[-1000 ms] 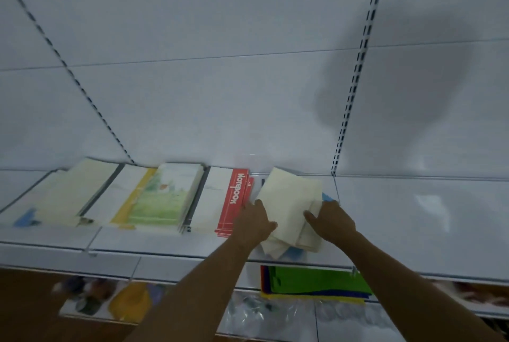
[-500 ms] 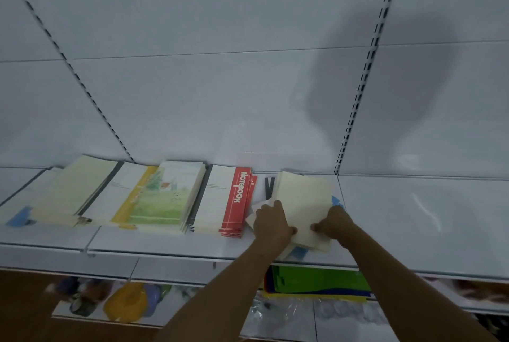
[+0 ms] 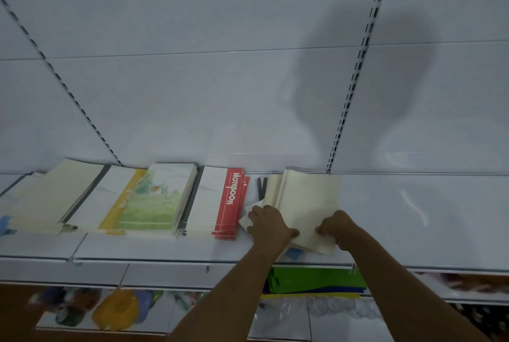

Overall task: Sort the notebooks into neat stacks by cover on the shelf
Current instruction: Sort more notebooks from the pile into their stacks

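While both hands are working at the near edge of the shelf [image 3: 154, 248], the sorted stacks are lying well to the left of them: a cream-covered stack [image 3: 52, 195] farthest out, then a meadow-print stack [image 3: 146, 201], then a red Notebook stack [image 3: 220, 203] sitting just beside the left hand [image 3: 268, 227]. That hand is curling its fingers round the near left corner of the cream notebooks [image 3: 305, 209], thumb pressing on top, with a loose white sheet or cover poking out beneath its knuckles. Directly ahead of the hands, the cream notebooks are lying fanned and slightly skewed, not yet squared. The right hand [image 3: 337, 228] is pinching the near right corner of the same pile, fingers tucked under the edge as far as the blur allows me to judge.

These are thin, soft-covered books, so they are probably handling light but floppy, and the smooth covers are likely sliding on one another; gripping both near corners, or flattening a palm on top while tapping the edges, seems the safest hold. A small blue object [image 3: 294, 253] is peeking out under the pile between the wrists.

Below the hands, the lower shelf is holding green, blue and yellow folders [image 3: 316, 283], and off to the lower left a blurred yellow item [image 3: 115, 311] is resting among other goods
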Motion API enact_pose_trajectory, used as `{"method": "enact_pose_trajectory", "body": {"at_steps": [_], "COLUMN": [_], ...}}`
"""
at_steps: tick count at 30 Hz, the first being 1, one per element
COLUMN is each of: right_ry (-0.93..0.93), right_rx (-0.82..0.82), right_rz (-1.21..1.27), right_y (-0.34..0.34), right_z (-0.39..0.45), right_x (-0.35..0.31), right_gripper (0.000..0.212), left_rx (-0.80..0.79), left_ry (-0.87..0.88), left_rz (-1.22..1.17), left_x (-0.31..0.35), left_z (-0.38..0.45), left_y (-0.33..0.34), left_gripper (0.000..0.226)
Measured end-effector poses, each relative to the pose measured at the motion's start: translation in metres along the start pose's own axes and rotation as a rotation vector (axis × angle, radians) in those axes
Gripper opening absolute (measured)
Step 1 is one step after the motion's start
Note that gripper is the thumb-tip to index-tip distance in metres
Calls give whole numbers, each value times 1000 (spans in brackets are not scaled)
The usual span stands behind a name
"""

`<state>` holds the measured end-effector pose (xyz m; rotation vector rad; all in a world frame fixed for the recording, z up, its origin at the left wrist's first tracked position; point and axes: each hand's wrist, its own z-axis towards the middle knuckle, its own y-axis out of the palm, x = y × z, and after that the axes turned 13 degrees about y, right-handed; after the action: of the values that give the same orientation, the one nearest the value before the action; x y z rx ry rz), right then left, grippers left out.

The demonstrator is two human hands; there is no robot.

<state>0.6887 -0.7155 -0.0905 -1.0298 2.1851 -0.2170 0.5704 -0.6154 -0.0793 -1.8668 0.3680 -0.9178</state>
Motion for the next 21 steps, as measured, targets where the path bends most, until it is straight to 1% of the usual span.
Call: {"method": "enact_pose_trajectory", "body": {"at_steps": [4,8,11,13,15,17,18,21], "right_ry": [7,29,22,9,15,11,5,-26], "right_rx": [-42,-56,-61,-70,-75,-124,-149,-136], "right_rz": [0,-31,-10,9,27,95,135,214], "right_y": [0,-2,-2,-4,-7,-11,-13,-16], "right_z": [1,-1,-3,-5,-5,-5,-6,-5], "right_x": [-2,-2,-1,0,1,2,3,7], "right_gripper": [49,50,50,49,44,26,21,28], "left_rx": [5,18,22,22,21,9,2,-5], "left_ry": [-31,-22,-8,4,23,65,84,101], "left_rz": [6,67,64,21,-36,-131,-195,-345], "left_x": [0,2,3,1,-2,-4,-5,-7], "left_z": [1,1,1,2,2,2,2,1], "left_y": [-1,-4,-6,-7,-8,-9,-10,-14], "left_gripper": [91,100,101,103,106,105,102,89]}}
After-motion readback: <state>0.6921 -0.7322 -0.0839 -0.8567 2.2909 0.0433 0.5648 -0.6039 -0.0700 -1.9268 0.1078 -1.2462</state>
